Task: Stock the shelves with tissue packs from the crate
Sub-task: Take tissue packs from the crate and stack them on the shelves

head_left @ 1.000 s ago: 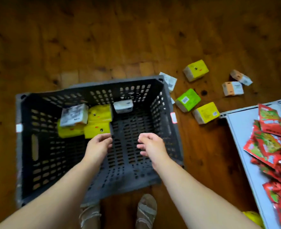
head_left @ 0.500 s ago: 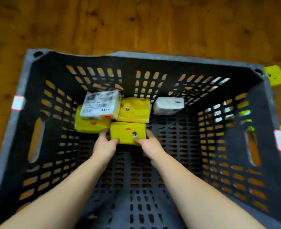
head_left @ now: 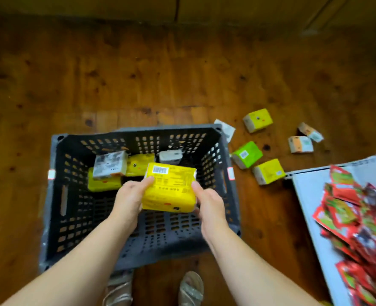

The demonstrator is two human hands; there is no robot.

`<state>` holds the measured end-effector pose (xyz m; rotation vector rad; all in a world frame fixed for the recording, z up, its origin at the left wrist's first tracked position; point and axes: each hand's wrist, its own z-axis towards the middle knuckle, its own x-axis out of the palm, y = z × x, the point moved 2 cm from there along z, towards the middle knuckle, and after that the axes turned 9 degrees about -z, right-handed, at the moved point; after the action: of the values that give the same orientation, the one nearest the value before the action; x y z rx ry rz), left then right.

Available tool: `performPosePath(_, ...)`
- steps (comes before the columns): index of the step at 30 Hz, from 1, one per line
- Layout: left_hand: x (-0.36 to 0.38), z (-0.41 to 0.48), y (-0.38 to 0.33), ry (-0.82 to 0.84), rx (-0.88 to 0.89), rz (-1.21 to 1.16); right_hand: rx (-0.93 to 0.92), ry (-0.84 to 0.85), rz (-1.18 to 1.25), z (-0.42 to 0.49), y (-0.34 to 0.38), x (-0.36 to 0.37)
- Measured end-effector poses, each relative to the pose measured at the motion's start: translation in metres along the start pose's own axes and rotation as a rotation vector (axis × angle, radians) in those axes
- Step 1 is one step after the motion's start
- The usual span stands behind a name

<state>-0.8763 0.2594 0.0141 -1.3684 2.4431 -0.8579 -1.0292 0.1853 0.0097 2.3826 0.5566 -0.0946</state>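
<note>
Held up over the open dark crate (head_left: 56, 195), clear of its walls: a yellow tissue pack (head_left: 170, 187), left hand (head_left: 129, 200) and right hand (head_left: 209, 200) closed on its two ends. More packs (head_left: 107, 171) down inside at the far wall. Loose packs (head_left: 246, 154) on the wood floor (head_left: 160, 80) to the right, near a white shelf (head_left: 306, 191) with red packets (head_left: 359, 213).

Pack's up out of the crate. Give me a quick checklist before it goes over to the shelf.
1. Grip: left hand and right hand both clamp the yellow tissue pack at its ends: ok.
2. Pack clear of the crate walls: ok, held above the interior.
3. Pack intact: barcode face up, no tear visible: ok.
4. Path to the white shelf: loose packs on the floor, such as the green pack: not ok, step around.
5. Shelf space: red sachets cover much of it: cannot tell.
6. Crate stock left: several packs remain: ok.
</note>
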Motion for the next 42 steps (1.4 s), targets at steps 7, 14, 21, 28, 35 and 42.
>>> performPosePath(7, 0.134, -0.121, -0.076, 0.326, 0.054, 0.166, -0.158, -0.230, 0.302, -0.097, 0.091, -0.131)
performPosePath(14, 0.259, -0.216, -0.109, 0.524, 0.082, 0.343, -0.423, -0.174, 0.317, -0.174, 0.144, -0.251)
performPosePath(21, 0.368, -0.253, -0.058, 0.476, -0.024, 0.587, -0.400, -0.332, -0.006, -0.191, 0.106, -0.361)
performPosePath(28, 0.446, -0.317, 0.021, 0.575, -0.045, 0.776, -0.288, -0.560, 0.139, -0.195, 0.061, -0.474)
performPosePath(35, 0.509, -0.346, 0.092, 0.662, 0.106, 0.938, -0.220, -0.657, 0.393, -0.187, 0.031, -0.558)
performPosePath(42, 0.581, -0.328, 0.125, 0.749, 0.133, 0.989, -0.144, -0.663, 0.346, -0.145, 0.025, -0.606)
